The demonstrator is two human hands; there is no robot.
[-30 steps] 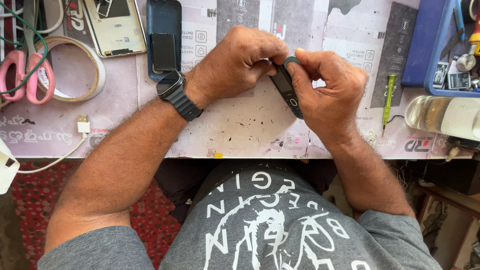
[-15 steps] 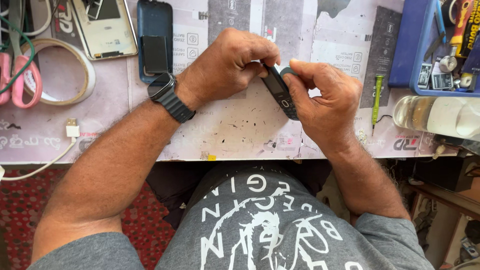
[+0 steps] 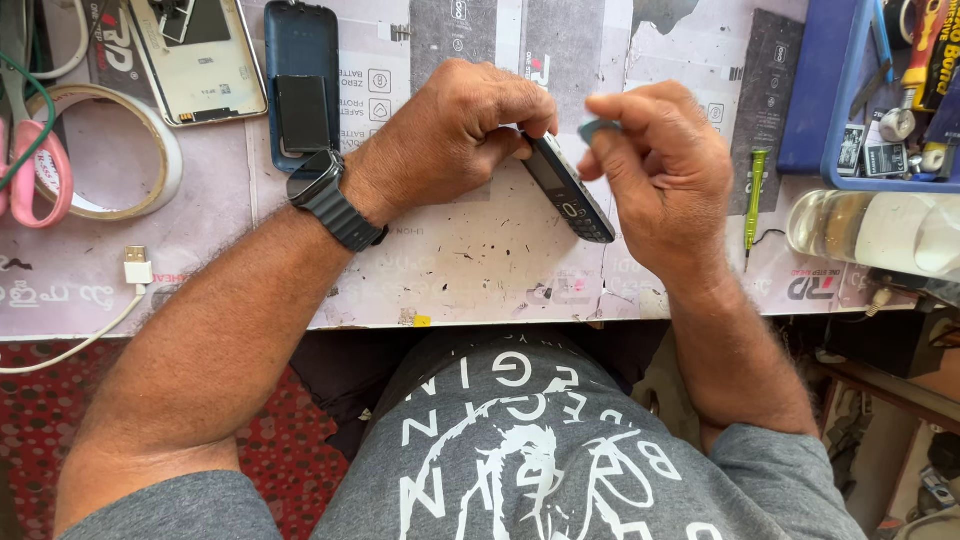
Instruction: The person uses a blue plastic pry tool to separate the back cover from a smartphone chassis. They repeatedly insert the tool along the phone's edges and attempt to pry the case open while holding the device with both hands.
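Here, fingers: we see the left hand (image 3: pixel 450 135) closed around the upper end of a dark keypad phone (image 3: pixel 566 187), thumb and forefinger clamping it; the right hand (image 3: pixel 665 170) pinches a small teal pick (image 3: pixel 598 127) between thumb and forefinger, its other fingers curled.
Phone: we find it tilted above the work mat (image 3: pixel 480 260), keypad facing up, its lower end just beside the right palm; whether it touches the mat we cannot tell.
Pick: we note it held just to the right of the phone's upper end, slightly blurred; we cannot tell whether it touches the phone.
Wrist: we mark a dark smartwatch (image 3: pixel 325 195) on the left wrist.
Near left: we see a blue phone body (image 3: pixel 302 80) lying face down just above the watch, with a dark battery (image 3: pixel 303 112) resting on it.
Far left: we see a pale phone back cover (image 3: pixel 200 60), a roll of tape (image 3: pixel 160 165), pink-handled scissors (image 3: pixel 40 170) and a white cable plug (image 3: pixel 137 267).
Right: we see a green screwdriver (image 3: pixel 754 200) lying near the right hand, a clear bottle (image 3: pixel 870 232) on its side and a blue tray (image 3: pixel 835 95) of small parts.
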